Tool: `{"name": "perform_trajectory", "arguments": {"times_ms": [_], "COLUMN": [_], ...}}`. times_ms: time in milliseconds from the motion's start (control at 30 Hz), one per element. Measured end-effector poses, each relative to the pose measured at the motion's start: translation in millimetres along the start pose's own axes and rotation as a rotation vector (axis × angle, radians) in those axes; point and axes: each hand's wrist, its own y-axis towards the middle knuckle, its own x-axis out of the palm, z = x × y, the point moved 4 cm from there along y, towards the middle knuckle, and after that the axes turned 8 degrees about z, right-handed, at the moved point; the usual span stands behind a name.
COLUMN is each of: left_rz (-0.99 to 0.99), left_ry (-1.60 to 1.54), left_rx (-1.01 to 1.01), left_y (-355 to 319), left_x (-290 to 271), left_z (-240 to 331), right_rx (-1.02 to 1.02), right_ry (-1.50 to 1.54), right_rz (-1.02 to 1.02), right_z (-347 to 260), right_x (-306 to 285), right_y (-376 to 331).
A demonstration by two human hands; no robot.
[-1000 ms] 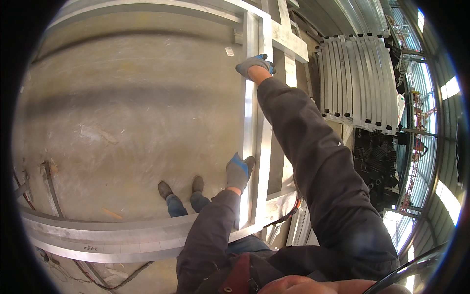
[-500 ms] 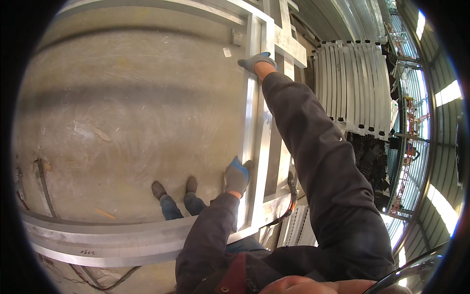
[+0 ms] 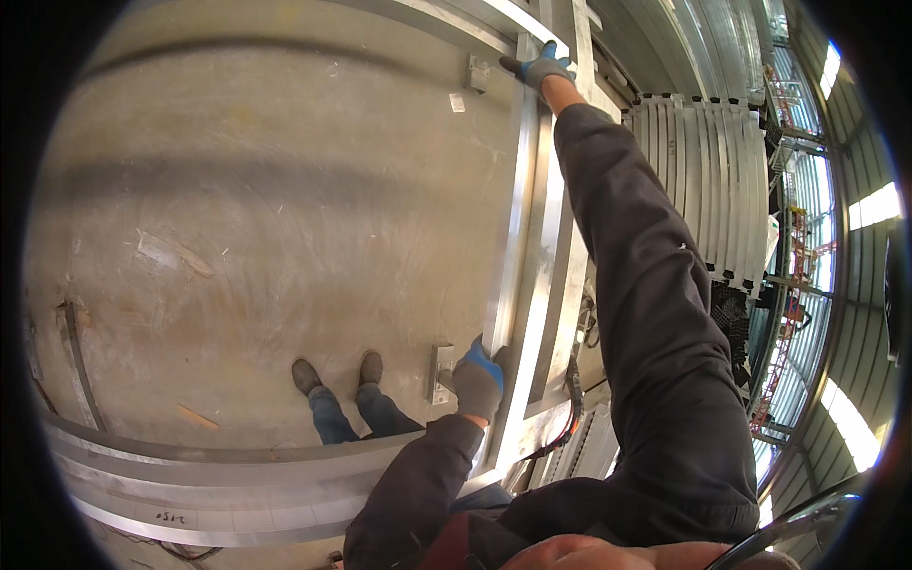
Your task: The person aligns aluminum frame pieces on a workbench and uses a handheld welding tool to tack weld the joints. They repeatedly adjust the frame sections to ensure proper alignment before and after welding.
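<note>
The bar (image 3: 520, 228) lies right of the middle of the frame. Its long axis goes almost up and down in the view, leaning a little to the right at the upper end. Both hands are on this same line, well apart from each other.

The left hand (image 3: 478, 385) is at the lower part of the bar, on its left edge. Its fingers appear closed around this edge, with the thumb lying over the bar; the undersides are hidden. Just left of it is a bracket (image 3: 442, 374).

The right hand (image 3: 543, 68) is at the upper end, near the corner with the upper rail (image 3: 446, 19). Its fingers are spread across the bar and the thumb points to the left; whether they press it, I cannot tell.

So the right hand is nearer to the upper corner, and the left hand to the lower rail (image 3: 285, 475), which curves along the lower left.
</note>
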Motion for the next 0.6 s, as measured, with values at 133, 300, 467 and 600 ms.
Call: {"name": "perform_trajectory", "arguments": {"times_ms": [133,300,467,600], "left_rz": [-0.049,-0.029,-0.017,-0.02], "left_ry": [-0.018,-0.112,-0.038,-0.091], "left_rx": [-0.047,0.009,0.024,0.006], "left_y": [0.9,1.7,-1.3,0.0], "left_x": [0.8,2.1,-3.0,-6.5], "left_z": [-0.5,-2.7,1.1,7.5], "right_rx": [-0.085,-0.149,-0.132,-0.125], "right_ry": [-0.104,-0.164,-0.263,-0.289], "right_rz": [-0.082,-0.149,-0.074,-0.049], "right_z": [-11.0,-19.0,-26.8,-30.4], "right_x": [3.0,5.3,-0.1,1.0], "right_y": [32.9,48.0,43.3,37.0]}}
